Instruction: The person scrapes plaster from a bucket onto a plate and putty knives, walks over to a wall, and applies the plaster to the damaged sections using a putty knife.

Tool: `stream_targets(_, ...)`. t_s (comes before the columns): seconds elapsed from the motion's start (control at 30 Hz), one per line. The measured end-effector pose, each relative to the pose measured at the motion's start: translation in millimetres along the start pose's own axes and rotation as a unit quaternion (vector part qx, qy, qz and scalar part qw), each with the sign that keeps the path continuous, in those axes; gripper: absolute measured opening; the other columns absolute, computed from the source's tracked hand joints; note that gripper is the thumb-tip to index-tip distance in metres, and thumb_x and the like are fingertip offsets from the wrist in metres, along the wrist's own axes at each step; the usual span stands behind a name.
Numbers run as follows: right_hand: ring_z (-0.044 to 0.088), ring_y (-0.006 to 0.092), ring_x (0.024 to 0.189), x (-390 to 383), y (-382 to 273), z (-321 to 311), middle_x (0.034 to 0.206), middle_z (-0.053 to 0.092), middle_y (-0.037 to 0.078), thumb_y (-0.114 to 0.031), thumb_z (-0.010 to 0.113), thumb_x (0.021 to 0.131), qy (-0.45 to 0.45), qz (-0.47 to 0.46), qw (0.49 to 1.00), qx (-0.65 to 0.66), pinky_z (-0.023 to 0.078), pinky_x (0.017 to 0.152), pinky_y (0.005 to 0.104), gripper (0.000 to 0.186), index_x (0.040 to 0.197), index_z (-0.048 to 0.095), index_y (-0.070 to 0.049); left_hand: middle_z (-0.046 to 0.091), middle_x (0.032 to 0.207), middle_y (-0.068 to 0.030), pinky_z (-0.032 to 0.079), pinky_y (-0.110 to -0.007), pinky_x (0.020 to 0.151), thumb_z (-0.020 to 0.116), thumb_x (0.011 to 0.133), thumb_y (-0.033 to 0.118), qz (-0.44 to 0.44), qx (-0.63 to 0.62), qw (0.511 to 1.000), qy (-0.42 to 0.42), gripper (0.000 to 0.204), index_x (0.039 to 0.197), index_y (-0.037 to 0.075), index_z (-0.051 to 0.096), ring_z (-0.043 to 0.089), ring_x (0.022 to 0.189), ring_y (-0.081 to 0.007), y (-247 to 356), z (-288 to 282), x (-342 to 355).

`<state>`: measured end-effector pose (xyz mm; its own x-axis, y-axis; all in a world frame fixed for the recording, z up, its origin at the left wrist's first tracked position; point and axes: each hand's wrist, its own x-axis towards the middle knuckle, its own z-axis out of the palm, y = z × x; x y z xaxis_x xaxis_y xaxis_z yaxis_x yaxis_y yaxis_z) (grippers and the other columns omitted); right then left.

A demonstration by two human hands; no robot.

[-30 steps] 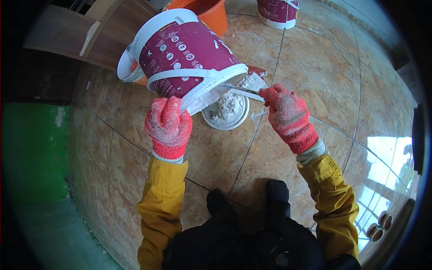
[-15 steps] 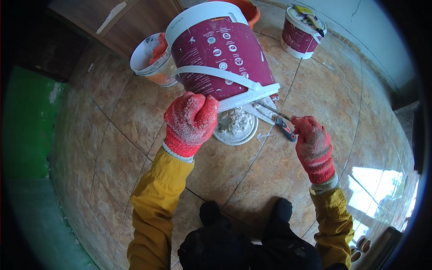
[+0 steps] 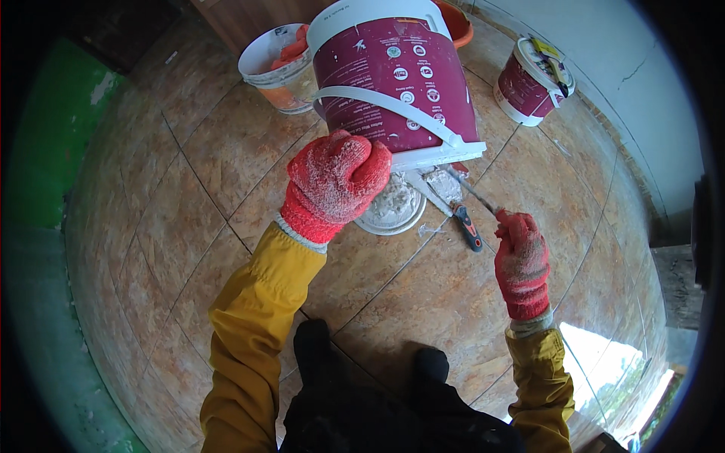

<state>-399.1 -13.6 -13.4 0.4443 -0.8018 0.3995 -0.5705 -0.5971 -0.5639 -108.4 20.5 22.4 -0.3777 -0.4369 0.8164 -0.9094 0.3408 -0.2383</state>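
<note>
A large maroon-and-white bucket (image 3: 393,83) is tilted with its open mouth toward me. My left hand (image 3: 336,181), in a red glove dusted white, is closed on the near rim. My right hand (image 3: 522,257), gloved alike, is closed around a thin-shafted tool (image 3: 474,189) whose far end goes to just below the bucket's mouth; its head cannot be made out. Under the mouth, a white round lid (image 3: 389,224) bears a heap of wet white filler (image 3: 396,200). Beside it rests a coated scraper with a dark blue and orange handle (image 3: 468,228), its blade smeared with filler.
A white pail (image 3: 279,75) with an orange-red cloth (image 3: 293,51) stands left of the large bucket. An orange tub (image 3: 455,23) is behind it. A smaller maroon bucket (image 3: 521,87) with a brush (image 3: 555,64) on its lid stands near the right wall. Brown tiles (image 3: 189,226) cover the floor.
The view has shifted, moving the buckets rightward in it. My right hand has drawn slightly back from the bucket, showing more of the tool's shaft. My left hand keeps the rim.
</note>
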Motion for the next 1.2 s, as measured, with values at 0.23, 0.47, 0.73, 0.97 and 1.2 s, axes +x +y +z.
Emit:
stream_targets(0.23,0.061,0.0202,0.068,-2.2,11.4,0.4,0.079,0.058,0.01,0.015,0.048,0.072,-0.011,-0.031,0.998,-0.045,0.048,0.06,0.0292,0.033,0.097,0.061,-0.004,0.05,0.082,-0.0012,0.05,-0.033,0.05,0.066,0.065,0.018,-0.031,0.049,0.998,-0.024,0.029,0.093,0.019,0.058,0.058,0.069,-0.0215,14.7,-16.7,4.1)
stream_targets(0.47,0.06,0.0202,0.069,9.5,13.2,-2.1,0.08,0.058,0.009,0.012,0.046,0.077,-0.006,-0.035,0.999,-0.016,0.048,0.062,0.0288,0.027,0.095,0.061,-0.003,0.049,0.086,-0.0025,0.052,-0.035,0.053,0.064,0.066,0.023,-0.039,0.081,0.992,-0.083,0.028,0.093,0.019,0.058,0.058,0.076,-0.0233,22.0,-25.0,7.7)
stream_targets(0.73,0.059,0.0196,0.067,-2.8,32.6,-10.4,0.076,0.057,0.009,0.015,0.044,0.072,-0.05,-0.046,0.996,0.049,0.048,0.061,0.0289,0.034,0.094,0.061,-0.003,0.048,0.084,-0.0029,0.05,-0.034,0.051,0.063,0.067,0.021,-0.06,0.095,0.985,-0.127,0.027,0.093,0.017,0.057,0.057,0.075,-0.0228,31.0,-28.8,9.7)
stream_targets(0.97,0.059,0.0214,0.07,36.5,14.9,14.8,0.074,0.056,0.009,0.014,0.047,0.074,-0.017,-0.052,0.996,0.076,0.047,0.062,0.0303,0.029,0.093,0.06,-0.003,0.049,0.083,-0.0023,0.049,-0.033,0.051,0.064,0.064,0.019,-0.082,0.08,0.991,-0.076,0.028,0.092,0.017,0.057,0.058,0.071,-0.0231,31.3,-25.3,4.6)
stream_targets(1.2,0.058,0.0202,0.063,12.1,31.8,9.6,0.072,0.055,0.009,0.014,0.047,0.073,-0.058,-0.075,0.992,0.081,0.047,0.058,0.0293,0.03,0.092,0.061,-0.004,0.051,0.082,-0.0019,0.05,-0.034,0.051,0.067,0.063,0.016,-0.098,0.072,0.991,-0.057,0.028,0.09,0.017,0.059,0.058,0.071,-0.0231,24.9,-24.8,-9.0)
